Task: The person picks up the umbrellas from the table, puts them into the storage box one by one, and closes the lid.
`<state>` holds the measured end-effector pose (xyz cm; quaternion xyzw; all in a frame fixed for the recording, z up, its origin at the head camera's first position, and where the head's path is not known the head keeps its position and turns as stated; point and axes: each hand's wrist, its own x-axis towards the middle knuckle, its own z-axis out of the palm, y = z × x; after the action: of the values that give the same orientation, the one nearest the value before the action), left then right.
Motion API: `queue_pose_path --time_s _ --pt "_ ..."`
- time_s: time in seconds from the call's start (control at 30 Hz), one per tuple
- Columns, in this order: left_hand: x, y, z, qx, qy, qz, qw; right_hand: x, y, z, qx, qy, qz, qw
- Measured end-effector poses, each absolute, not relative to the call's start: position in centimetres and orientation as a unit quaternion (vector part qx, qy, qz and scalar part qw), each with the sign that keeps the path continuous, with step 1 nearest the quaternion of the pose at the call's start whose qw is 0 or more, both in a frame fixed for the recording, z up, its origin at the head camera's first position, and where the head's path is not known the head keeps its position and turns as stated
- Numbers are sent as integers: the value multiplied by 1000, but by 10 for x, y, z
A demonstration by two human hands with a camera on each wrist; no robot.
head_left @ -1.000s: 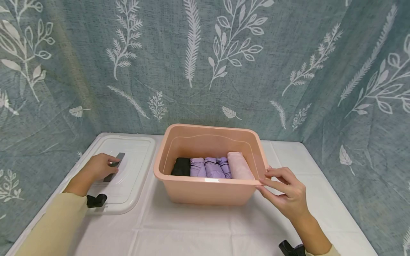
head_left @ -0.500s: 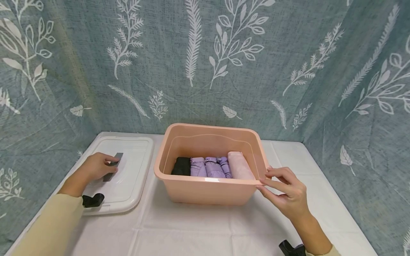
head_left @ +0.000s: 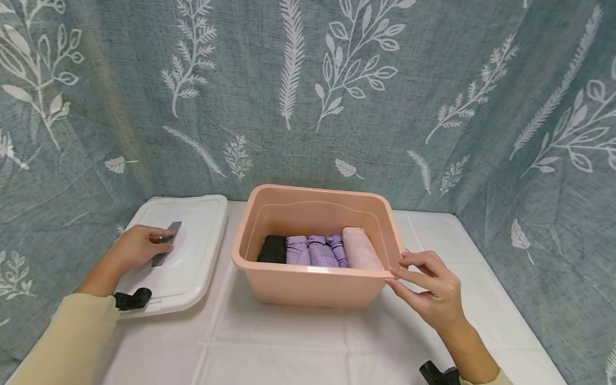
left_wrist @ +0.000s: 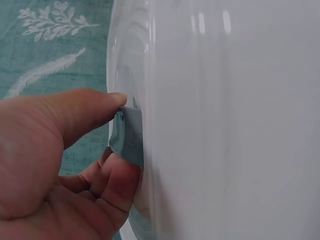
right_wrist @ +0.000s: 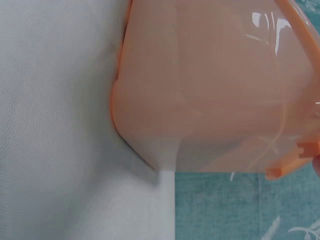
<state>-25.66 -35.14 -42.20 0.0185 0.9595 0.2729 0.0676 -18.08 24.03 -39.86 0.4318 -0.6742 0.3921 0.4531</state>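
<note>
My left hand [head_left: 139, 247] pinches the grey handle [head_left: 166, 243] of a white translucent lid [head_left: 192, 267] at the left of the table; the lid is tilted, its right side raised. The left wrist view shows thumb and fingers on either side of that handle [left_wrist: 131, 137]. A peach-coloured storage bin [head_left: 313, 289] stands uncovered in the middle. Inside lie a black roll [head_left: 272, 249], several purple rolls [head_left: 321, 251] and a pale pink roll [head_left: 361, 248]. My right hand [head_left: 430, 291] pinches the bin's front right rim corner; the right wrist view shows mostly the bin's side [right_wrist: 200, 90].
A white cloth [head_left: 279, 342] covers the table. Behind it and on both sides hangs a blue-green curtain [head_left: 250, 96] with white leaf prints. A black wrist mount [head_left: 133, 299] sits on the left wrist, above the lid's near edge.
My left hand has shifted slightly left and up with the handle. The lid has come up off the table and tilted. My right hand and the bin have stayed in place.
</note>
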Motion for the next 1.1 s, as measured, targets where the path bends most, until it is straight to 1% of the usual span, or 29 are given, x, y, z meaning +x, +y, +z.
queue_pose_path --time_s 0.2,0.43,0.67,0.93,1.1 --pt "-253 -355 -417 17 944 326 50 -181 240 -399 433 -671 396 452" --pt "-245 -347 -401 21 923 384 35 -182 241 -400 428 -676 396 450" --pt "-245 -337 -388 35 920 390 2 -182 240 -400 427 -677 397 448" --pt "-247 -326 -367 37 912 409 -10 -182 240 -401 429 -674 402 447" --pt "-246 -316 -352 63 911 406 -34 -182 241 -401 427 -676 400 447"
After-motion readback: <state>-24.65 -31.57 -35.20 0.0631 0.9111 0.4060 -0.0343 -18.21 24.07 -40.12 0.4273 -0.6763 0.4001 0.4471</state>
